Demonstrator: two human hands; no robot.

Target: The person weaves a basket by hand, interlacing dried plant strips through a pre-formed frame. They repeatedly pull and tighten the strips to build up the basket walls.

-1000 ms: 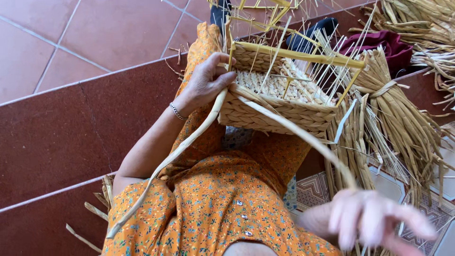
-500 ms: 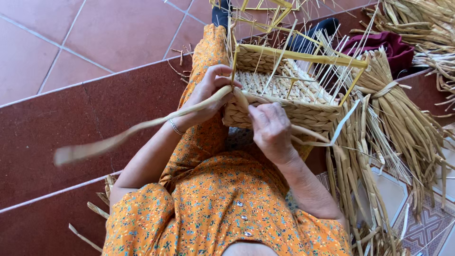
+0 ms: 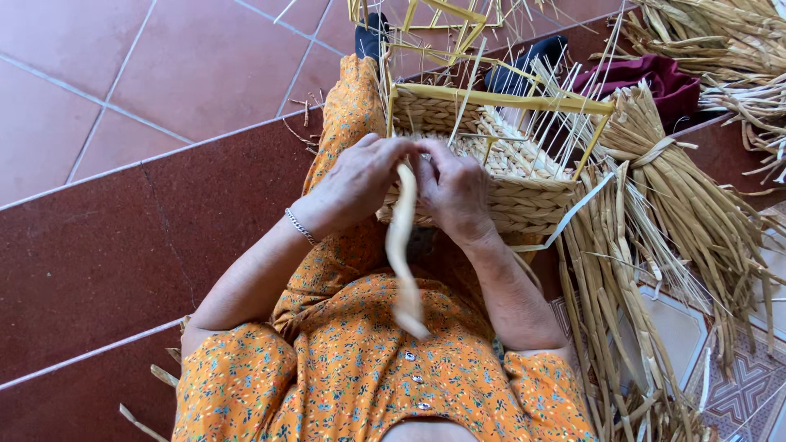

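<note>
A half-woven straw basket point(image 3: 499, 192) on a yellow wire frame point(image 3: 499, 98) rests on my lap, with thin upright stakes rising from it. Both hands meet at its near rim. My left hand point(image 3: 360, 176), a bracelet at its wrist, pinches a pale flat straw strand point(image 3: 399, 254) at the top. My right hand point(image 3: 454, 192) grips the same strand beside it, against the woven wall. The strand hangs down, blurred, over my orange flowered dress point(image 3: 360, 368).
Bundles of dried straw point(image 3: 655, 213) lie to the right, more at the top right point(image 3: 720, 41). A dark red cloth point(image 3: 655, 78) sits behind the basket. Red floor tiles point(image 3: 123, 205) spread to the left. Patterned tiles point(image 3: 737, 385) show at the lower right.
My right hand came in from the lower right to the basket rim and joined the left. The long strand swung from the left side to hang straight down between my hands.
</note>
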